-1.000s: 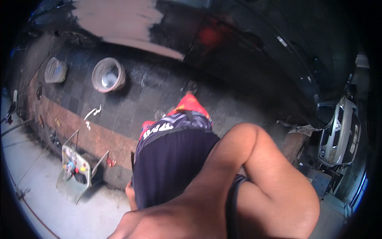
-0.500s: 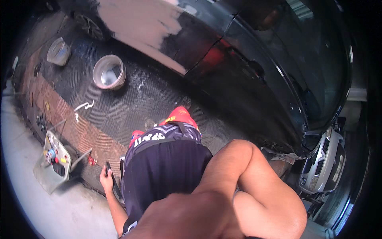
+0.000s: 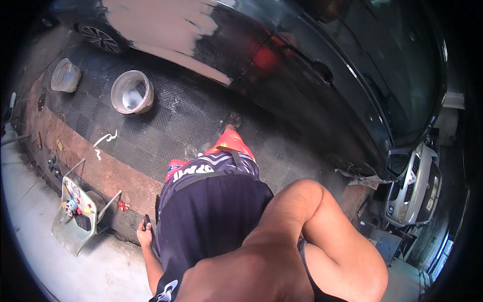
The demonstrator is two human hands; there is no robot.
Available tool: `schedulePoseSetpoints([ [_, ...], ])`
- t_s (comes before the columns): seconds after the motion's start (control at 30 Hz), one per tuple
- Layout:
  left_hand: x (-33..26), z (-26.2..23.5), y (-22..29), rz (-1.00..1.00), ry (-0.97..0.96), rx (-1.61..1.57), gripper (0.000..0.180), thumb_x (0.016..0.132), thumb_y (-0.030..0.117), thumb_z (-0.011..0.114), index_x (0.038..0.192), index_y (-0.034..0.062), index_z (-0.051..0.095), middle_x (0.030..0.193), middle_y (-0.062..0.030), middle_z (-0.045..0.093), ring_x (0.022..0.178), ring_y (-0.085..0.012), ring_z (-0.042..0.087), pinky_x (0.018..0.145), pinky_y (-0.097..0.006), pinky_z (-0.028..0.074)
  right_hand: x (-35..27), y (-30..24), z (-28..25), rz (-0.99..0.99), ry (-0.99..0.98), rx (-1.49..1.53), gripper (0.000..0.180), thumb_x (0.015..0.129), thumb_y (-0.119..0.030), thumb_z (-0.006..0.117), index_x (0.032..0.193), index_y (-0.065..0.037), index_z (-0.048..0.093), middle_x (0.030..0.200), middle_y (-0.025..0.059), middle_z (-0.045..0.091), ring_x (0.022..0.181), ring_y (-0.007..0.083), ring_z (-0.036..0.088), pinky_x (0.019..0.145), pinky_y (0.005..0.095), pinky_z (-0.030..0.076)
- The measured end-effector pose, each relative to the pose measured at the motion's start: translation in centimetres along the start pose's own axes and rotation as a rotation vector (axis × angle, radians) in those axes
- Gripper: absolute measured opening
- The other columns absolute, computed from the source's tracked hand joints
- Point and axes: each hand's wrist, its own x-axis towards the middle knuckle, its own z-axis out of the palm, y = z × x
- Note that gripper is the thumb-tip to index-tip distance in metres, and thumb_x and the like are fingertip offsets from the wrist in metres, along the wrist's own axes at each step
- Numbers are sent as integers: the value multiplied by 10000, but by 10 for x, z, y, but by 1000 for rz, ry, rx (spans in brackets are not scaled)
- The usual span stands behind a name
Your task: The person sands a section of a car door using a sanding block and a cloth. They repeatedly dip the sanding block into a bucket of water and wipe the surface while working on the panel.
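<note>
My left hand (image 3: 144, 237) hangs low beside my left thigh, its fingers closed round a slim black object (image 3: 147, 221) whose kind I cannot make out. My right arm is bent sharply at the elbow, and my right hand (image 3: 231, 276) is raised very close, large at the lower edge. Its fingers lie outside the picture, so whether it holds anything is hidden. Ahead of me stands a dark car (image 3: 221, 55) with a broad pinkish-beige patch (image 3: 161, 30) on its side panel.
Two translucent buckets (image 3: 117, 100) (image 3: 65, 76) stand on the dark floor matting (image 3: 171, 126). White strips (image 3: 104, 138) lie near them. To the left, a pale plastic chair (image 3: 75, 241) carries small items. A lighter-coloured car front (image 3: 410, 196) shows at the right.
The view has shifted slightly, with the buckets now farther left and the chair lower. My left hand keeps the black object at my side. My right arm stays bent and raised.
</note>
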Motion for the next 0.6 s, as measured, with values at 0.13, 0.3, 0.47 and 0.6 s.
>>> schedulePoseSetpoints([
  [0.13, 22, -17, 6, 124, 60, 81, 527, 929, 187, 771, 1424, 45, 657, 1310, -201, 720, 1076, -281, 709, 976, -378, 542, 3, -4, -4, -12, 0, 9, 214, 867, -141, 843, 953, -1, 706, 900, 111, 658, 786, 242, 646, 672, 356, 524],
  [0.3, 55, 2, 27, 392, 60, -131, 500, 976, 130, 734, 1453, 30, 623, 1335, -188, 701, 1128, -261, 693, 1009, -374, 529, 10, -2, -3, -8, -43, -31, 229, 853, -149, 860, 945, -6, 706, 893, 104, 655, 784, 239, 645, 668, 353, 522],
  [0.47, 37, -1, 40, 289, 40, -120, 480, 984, 119, 718, 1446, 23, 628, 1288, -177, 674, 1090, -261, 673, 1000, -379, 531, 7, 5, -20, 48, -104, 17, 245, 839, -156, 877, 938, -12, 706, 885, 97, 653, 781, 235, 644, 663, 351, 521],
  [0.6, -25, -19, 152, 693, 285, 105, 533, 923, 200, 762, 1434, 90, 654, 1132, -185, 613, 1115, -373, 590, 1060, -471, 443, -19, 8, -53, 342, -116, 34, 258, 828, -162, 891, 932, -16, 706, 879, 92, 651, 779, 232, 643, 659, 348, 521],
])
